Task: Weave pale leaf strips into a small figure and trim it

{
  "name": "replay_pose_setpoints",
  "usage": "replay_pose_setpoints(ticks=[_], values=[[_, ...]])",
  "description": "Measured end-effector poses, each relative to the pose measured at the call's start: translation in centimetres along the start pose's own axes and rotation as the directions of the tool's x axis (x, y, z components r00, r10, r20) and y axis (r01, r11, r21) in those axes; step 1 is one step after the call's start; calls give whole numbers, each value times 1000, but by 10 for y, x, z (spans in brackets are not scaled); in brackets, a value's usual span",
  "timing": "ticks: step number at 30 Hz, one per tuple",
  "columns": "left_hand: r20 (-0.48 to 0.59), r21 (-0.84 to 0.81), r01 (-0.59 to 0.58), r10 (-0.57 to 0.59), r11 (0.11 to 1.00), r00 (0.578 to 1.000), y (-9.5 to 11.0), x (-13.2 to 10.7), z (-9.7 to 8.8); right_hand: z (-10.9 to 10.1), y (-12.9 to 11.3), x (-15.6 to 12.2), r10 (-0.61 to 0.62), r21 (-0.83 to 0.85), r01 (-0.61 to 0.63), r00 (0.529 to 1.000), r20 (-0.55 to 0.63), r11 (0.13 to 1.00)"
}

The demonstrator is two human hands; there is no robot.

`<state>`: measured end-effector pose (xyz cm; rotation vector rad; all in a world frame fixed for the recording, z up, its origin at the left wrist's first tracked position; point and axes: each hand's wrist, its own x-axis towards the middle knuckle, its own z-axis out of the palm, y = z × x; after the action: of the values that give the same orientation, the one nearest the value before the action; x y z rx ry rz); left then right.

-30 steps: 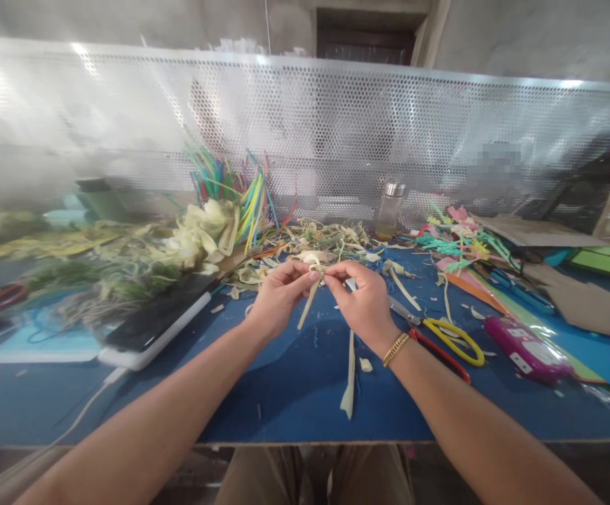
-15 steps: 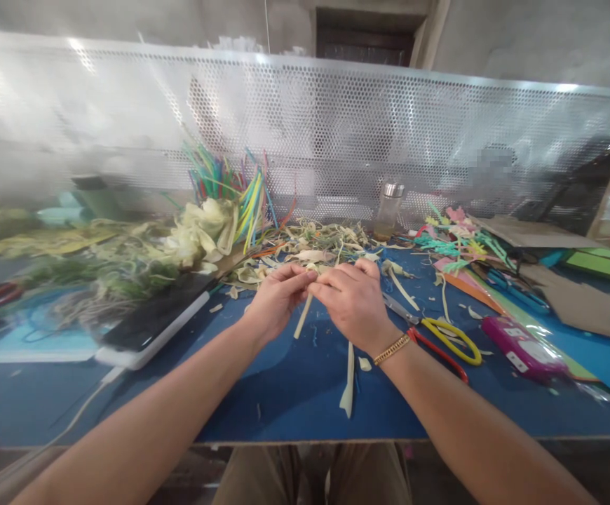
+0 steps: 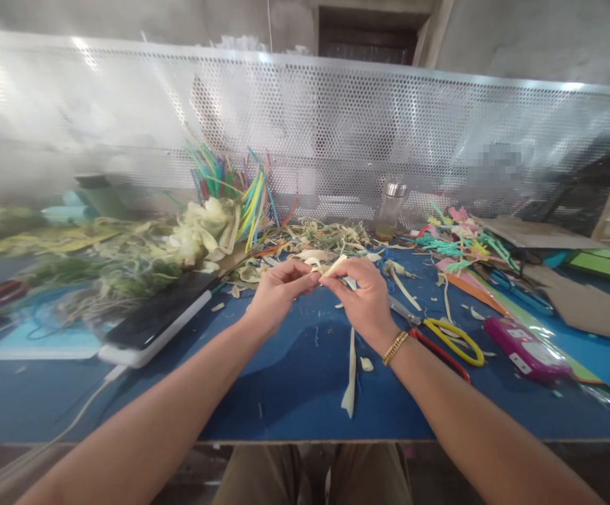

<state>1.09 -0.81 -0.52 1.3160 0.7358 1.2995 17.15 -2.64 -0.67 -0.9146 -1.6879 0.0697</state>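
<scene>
Over the middle of the blue table (image 3: 284, 393), my left hand (image 3: 278, 291) and my right hand (image 3: 362, 294) meet fingertip to fingertip. Both are closed in a pinch on a pale yellowish strip (image 3: 335, 266) that looks like corn husk. Its folded part shows above the thumbs; the rest is hidden by my fingers. A long pale husk piece (image 3: 351, 379) lies on the table below my right hand. To the right of that wrist are scissors (image 3: 455, 340) with one yellow and one red handle.
Behind my hands lies a heap of husk scraps (image 3: 326, 238). A phone (image 3: 163, 312) on a white block with a cable sits left, and a glass bottle (image 3: 390, 210) at the back. On the right are a purple device (image 3: 526, 347), coloured sheets and pipe-cleaner flowers (image 3: 463, 238).
The strip that hung below my fingers now shows folded above them. My right hand has turned, so its thumb and forefinger come into view.
</scene>
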Motion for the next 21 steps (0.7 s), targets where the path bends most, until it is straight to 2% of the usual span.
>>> replay_pose_setpoints(ticks=[3,7,12,14,18,21], values=[[32,48,-27,25,998,999,1,1,-2,0,1,1,41,58,-38,998,-40,998],[60,130,-59,51,990,997,4,2,-7,0,0,1,130,191,-145,988,88,971],[186,259,-106,58,960,981,12,4,-13,1,3,1,198,297,-263,953,229,918],[216,269,-100,41,958,976,14,5,-13,1,4,1,256,362,-359,918,304,860],[265,264,-103,31,959,964,13,5,-12,-1,4,3,366,473,-575,807,464,668],[294,260,-106,26,960,955,10,5,-13,-2,2,4,427,502,-664,745,513,554]])
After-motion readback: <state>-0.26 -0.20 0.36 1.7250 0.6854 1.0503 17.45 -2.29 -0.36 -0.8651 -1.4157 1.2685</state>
